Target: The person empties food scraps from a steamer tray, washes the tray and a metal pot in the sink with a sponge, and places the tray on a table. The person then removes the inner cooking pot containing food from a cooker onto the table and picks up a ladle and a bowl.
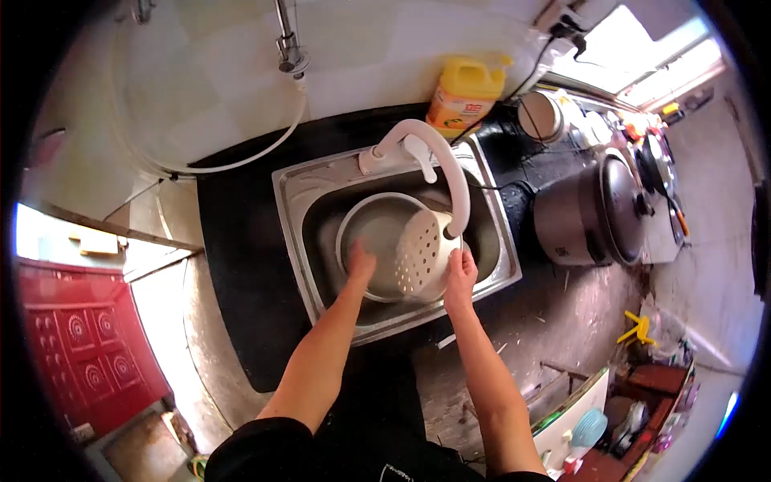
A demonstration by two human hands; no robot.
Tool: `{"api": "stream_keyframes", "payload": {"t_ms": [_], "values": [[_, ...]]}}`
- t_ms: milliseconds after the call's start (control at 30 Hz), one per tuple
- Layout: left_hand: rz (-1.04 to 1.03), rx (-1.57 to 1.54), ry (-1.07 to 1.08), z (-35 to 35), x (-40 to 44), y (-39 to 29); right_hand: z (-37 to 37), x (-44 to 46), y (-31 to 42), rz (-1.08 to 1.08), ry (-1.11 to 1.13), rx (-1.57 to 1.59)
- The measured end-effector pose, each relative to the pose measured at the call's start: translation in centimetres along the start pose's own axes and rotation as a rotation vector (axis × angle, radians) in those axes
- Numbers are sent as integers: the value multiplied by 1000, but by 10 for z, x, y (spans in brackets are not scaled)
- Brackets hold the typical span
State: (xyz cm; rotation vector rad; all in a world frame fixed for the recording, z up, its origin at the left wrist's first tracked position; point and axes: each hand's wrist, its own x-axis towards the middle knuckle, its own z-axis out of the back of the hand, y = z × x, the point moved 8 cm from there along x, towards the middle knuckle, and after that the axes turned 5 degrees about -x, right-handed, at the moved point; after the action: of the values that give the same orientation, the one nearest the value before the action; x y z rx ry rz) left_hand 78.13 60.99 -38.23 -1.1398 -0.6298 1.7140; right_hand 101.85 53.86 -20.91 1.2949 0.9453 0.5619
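Note:
In the head view, a white colander (419, 255) with round holes is tilted on its side over the right part of a round metal basin (344, 218). My right hand (461, 277) is closed on the colander's rim, just below the spout of the white faucet (458, 181). My left hand (361, 263) reaches down into the left side of the basin, where cloudy water blurs its fingers. Whether it holds anything is hidden. The basin sits inside a stainless steel sink (291, 210).
A yellow jug (466, 90) stands behind the sink. To the right is a large lidded pot (572, 210), with more cookware beyond it. A white hose (265, 153) loops along the wall at left. Black countertop (233, 297) borders the sink.

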Motion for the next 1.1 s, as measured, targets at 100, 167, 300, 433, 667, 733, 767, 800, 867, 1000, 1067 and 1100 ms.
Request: {"api": "stream_keyframes", "payload": {"t_ms": [100, 167, 300, 433, 667, 733, 767, 800, 867, 1000, 1067, 1100], "values": [[47, -270, -280, -4, 13, 16, 2, 9, -15, 8, 47, -136], [188, -555, -199, -38, 21, 27, 4, 15, -29, -35, 60, -146], [198, -1017, 214, -47, -39, -94, -3, 14, -22, -133, 112, -101], [-707, -209, 16, -35, -112, -183, -15, 23, -40, -356, 197, 230], [-6, 178, 107, 16, -72, -78, 7, 11, -26, -596, 243, 460], [338, -414, -71, 35, -77, -41, 14, 19, -47, -649, 286, 437], [240, -540, -139, 38, -71, -24, 15, 26, -60, -684, 319, 443], [363, -891, -15, 34, -88, -40, 16, 31, -73, -721, 349, 450], [496, -1318, 87, 38, -114, -70, 17, 49, -87, -634, 451, 123], [289, -1390, -51, 65, -130, -61, 3, 135, -73, 189, 445, -750], [228, -1275, -184, 81, -142, -68, -24, 154, -37, 576, 411, -1107], [208, -1236, -242, 87, -150, -77, -35, 157, -30, 758, 373, -1230]]}}
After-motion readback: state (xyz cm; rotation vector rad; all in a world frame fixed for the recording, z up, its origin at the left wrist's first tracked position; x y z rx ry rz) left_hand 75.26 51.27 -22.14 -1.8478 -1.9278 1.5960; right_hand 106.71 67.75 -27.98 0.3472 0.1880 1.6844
